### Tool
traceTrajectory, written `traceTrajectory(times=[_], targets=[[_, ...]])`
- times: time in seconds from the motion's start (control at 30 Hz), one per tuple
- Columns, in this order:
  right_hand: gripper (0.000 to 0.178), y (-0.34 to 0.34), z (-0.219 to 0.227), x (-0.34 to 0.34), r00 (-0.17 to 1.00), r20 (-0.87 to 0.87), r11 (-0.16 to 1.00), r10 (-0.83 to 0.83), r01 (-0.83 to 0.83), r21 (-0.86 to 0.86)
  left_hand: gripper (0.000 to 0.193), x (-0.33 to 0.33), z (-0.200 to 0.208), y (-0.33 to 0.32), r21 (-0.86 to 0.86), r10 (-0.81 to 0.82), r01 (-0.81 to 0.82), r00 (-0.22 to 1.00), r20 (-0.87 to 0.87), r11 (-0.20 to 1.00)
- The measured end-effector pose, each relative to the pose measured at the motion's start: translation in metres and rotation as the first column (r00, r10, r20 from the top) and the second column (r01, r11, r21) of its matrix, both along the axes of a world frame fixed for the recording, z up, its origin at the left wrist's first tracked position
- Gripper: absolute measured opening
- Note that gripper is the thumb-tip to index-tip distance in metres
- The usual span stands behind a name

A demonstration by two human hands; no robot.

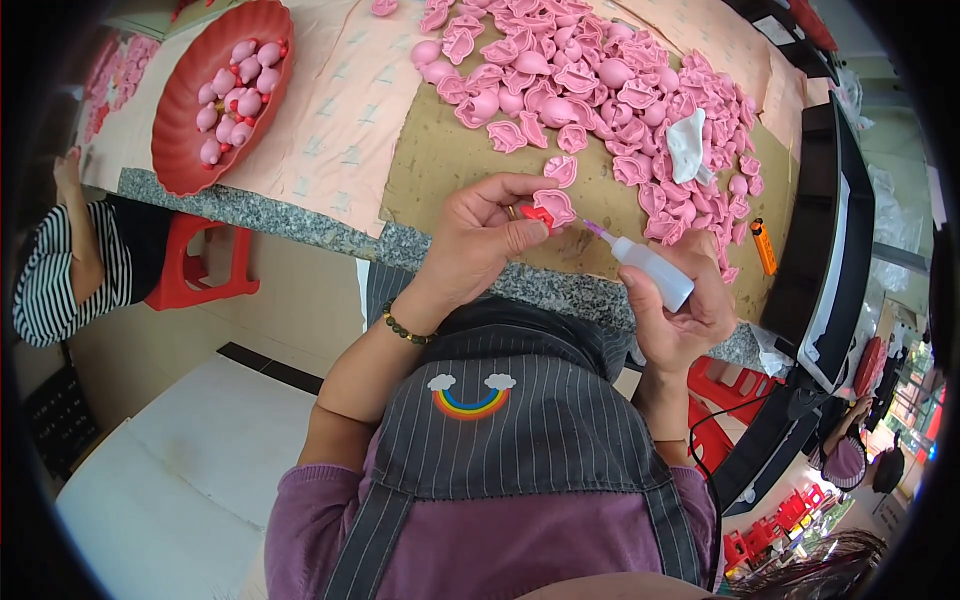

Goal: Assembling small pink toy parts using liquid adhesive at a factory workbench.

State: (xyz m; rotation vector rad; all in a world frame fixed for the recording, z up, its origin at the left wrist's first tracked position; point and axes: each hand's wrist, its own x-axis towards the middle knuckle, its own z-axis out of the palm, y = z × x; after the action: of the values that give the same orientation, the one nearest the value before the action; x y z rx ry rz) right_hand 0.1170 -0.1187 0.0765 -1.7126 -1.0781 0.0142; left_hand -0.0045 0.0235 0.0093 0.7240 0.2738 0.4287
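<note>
Between the fingertips of my left hand [480, 235] is a pink shell-shaped plastic piece [553, 206] with a small red part [538, 215] at its near side. My right hand [690, 310] is wrapped round a translucent white squeeze bottle [655, 272]. The bottle's thin purplish nozzle [597, 229] points left at the pink piece, a short way from it. Just beyond my left fingertips, another pink shell piece [561, 171] lies on the brown board [430, 170]. A large heap of pink shell pieces [600, 85] spreads beyond both hands.
A red scalloped bowl [175, 150] with pink and red pieces stands at the far left. On the heap lies a white piece [686, 145]. An orange lighter [764, 246] rests near a black tray-like object [800, 210] at the right. Another person's arm [80, 215] shows at the left edge.
</note>
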Motion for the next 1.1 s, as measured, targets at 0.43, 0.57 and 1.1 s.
traceTrajectory(times=[0.43, 0.57, 1.1], targets=[[0.022, -0.0007, -0.0009, 0.0004, 0.999, 0.034, 1.0, 0.009, -0.01, 0.008, 0.04, 0.0004, -0.0023, -0.0007, -0.023, 0.023, -0.022, 0.999, 0.03, 0.999], [0.022, -0.0011, 0.0, -0.0001, 0.999, 0.038, 1.0, 0.01, -0.01, -0.002, 0.04, 0.0, -0.0047, 0.0, -0.009, 0.016, -0.016, 0.999, 0.041, 1.0], [0.025, -0.0018, 0.001, -0.0021, 0.998, -0.023, 0.998, 0.056, -0.056, -0.007, 0.041, 0.0002, -0.0053, 0.0008, -0.012, -0.007, 0.008, 0.999, 0.034, 1.0]])
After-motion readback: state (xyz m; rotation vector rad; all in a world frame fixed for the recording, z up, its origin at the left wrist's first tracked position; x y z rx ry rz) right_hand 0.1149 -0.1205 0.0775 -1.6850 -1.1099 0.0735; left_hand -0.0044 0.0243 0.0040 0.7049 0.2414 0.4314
